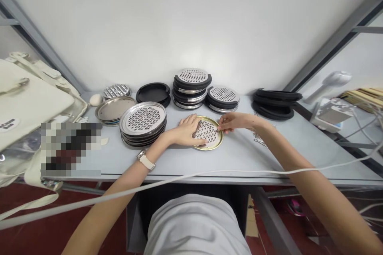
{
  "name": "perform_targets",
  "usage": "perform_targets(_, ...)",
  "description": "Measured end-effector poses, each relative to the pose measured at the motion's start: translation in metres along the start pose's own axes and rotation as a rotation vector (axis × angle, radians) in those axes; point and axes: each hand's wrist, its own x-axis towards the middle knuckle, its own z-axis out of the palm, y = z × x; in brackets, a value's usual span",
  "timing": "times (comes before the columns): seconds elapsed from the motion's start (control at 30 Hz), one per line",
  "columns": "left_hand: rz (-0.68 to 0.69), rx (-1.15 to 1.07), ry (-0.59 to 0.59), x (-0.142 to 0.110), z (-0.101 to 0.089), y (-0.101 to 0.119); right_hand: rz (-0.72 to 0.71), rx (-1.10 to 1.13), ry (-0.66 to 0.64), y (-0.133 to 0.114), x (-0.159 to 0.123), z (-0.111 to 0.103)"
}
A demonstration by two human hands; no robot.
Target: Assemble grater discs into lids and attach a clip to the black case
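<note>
A round grater plate [208, 134] with a gold-coloured rim lies flat on the grey table in front of me. My left hand [188, 130] grips its left side, the thumb laid over the toothed surface and the fingers along the far left edge. At the right rim, the thumb and fingers of my right hand [229, 122] are pinched together. Whatever is between those fingertips is too small to make out. Small shiny wire-like metal pieces [259, 138] lie under my right forearm, which partly hides them.
Stacked graters [146, 118] stand left, beside metal trays [115, 107]. Behind are black rings with grater discs [193, 75], a second such stack [224, 95] and black rings [273, 109]. A white cable [233, 172] crosses before my forearms. A cream bag [32, 91] hangs left.
</note>
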Motion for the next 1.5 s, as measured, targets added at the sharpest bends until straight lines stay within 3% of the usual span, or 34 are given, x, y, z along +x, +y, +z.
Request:
perform_targets(0.17,-0.020,0.024,-0.048,-0.002,0.001,0.001,0.048,-0.030,-0.152,-0.004,0.012,-0.009)
perform_targets(0.63,-0.028,0.039,-0.067,-0.004,-0.003,0.005,0.221,-0.124,-0.296,-0.020,0.030,-0.017)
perform_targets(1.0,-0.010,0.074,-0.042,-0.003,0.001,0.004,0.265,-0.152,-0.356,-0.024,0.037,-0.018)
perform_targets(1.5,-0.005,0.073,-0.047,-0.001,-0.001,0.007,0.250,-0.200,-0.283,-0.025,0.039,-0.013)
